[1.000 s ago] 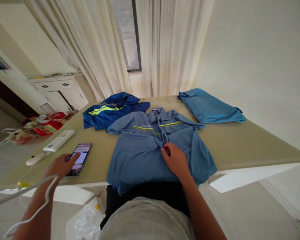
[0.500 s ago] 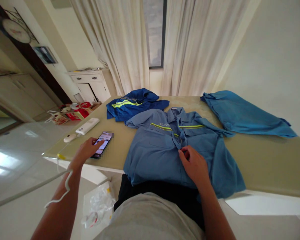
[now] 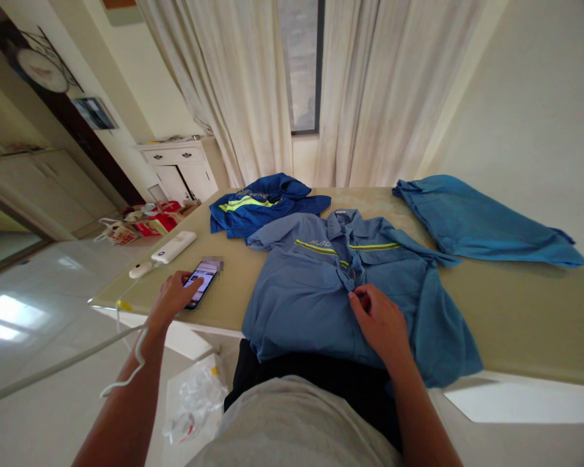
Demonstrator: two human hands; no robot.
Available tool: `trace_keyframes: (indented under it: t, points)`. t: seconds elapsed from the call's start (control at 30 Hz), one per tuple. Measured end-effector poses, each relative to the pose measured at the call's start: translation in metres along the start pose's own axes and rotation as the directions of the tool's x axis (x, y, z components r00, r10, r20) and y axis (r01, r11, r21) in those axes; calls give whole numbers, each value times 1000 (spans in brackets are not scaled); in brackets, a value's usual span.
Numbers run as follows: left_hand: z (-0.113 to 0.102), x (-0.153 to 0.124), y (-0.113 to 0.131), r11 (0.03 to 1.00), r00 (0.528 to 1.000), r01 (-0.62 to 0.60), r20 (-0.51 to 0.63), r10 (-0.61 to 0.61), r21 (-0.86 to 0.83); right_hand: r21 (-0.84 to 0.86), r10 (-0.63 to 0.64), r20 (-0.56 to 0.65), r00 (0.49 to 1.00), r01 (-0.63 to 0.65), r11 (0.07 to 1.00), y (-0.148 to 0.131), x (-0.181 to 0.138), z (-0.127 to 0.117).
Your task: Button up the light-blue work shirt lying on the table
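Observation:
A blue-grey short-sleeved work shirt (image 3: 302, 298) lies front up on the table, its collar away from me, with yellow stripes across the chest. My right hand (image 3: 379, 318) is closed at the middle of its front, thumb and fingers pinching the placket. Over to the left, my left hand (image 3: 175, 295) is on a smartphone (image 3: 205, 285) with a lit screen. Its thumb lies over the screen and its fingers are along the near left edge; the fingertips are partly hidden. A white cord (image 3: 139, 363) hangs across my left forearm.
Behind the shirt lies a darker blue garment (image 3: 248, 211) with a yellow stripe. Folded blue cloth (image 3: 486, 224) rests at the right of the table (image 3: 540, 318). A white power bank (image 3: 175, 246) and a small white round device (image 3: 141, 269) sit near the left edge.
The view has shifted slightly. My left thumb has moved a little over the phone, and the picture on its screen differs. My right hand stays at the shirt front.

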State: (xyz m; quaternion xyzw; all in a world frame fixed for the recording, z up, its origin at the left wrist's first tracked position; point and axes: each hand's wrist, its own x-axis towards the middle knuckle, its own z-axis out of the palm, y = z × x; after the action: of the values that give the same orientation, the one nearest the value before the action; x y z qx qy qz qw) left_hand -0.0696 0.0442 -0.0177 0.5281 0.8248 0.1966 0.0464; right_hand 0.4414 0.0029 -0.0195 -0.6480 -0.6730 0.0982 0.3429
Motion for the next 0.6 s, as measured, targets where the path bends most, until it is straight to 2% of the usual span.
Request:
trace_keyframes:
  t: [0.6]
  points:
    - [0,-2,2,1000,1000,-2,-6,2,19,17,-9,-5,1000,9,1000,-1,-1,-1]
